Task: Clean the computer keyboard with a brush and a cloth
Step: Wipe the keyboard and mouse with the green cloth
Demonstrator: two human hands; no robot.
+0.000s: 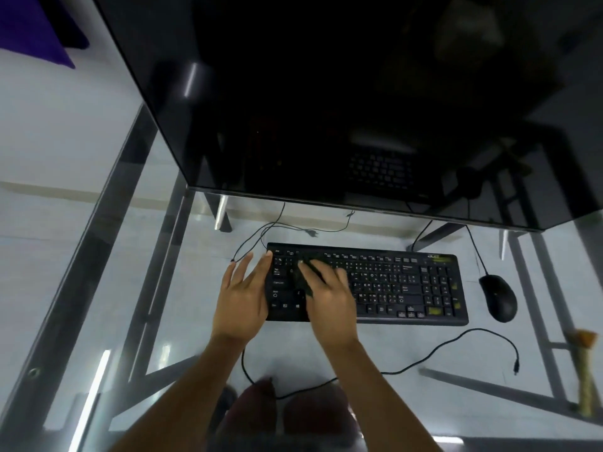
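A black keyboard point(408, 288) lies on the glass desk point(182, 321) in front of me. My right hand point(329, 305) presses down on its left half, fingers closed on a dark, blurred thing that looks like a black cloth point(302, 283). My left hand point(243, 295) lies flat with its fingers spread at the keyboard's left edge, its thumb touching the top left corner. It holds nothing. A pale stick with an orange end, possibly the brush point(585, 370), lies at the desk's right edge.
A large dark monitor point(326, 109) hangs over the back of the desk. A black mouse point(499, 296) sits right of the keyboard. Loose black cables point(456, 340) run in front of and behind the keyboard. My knees show through the glass below.
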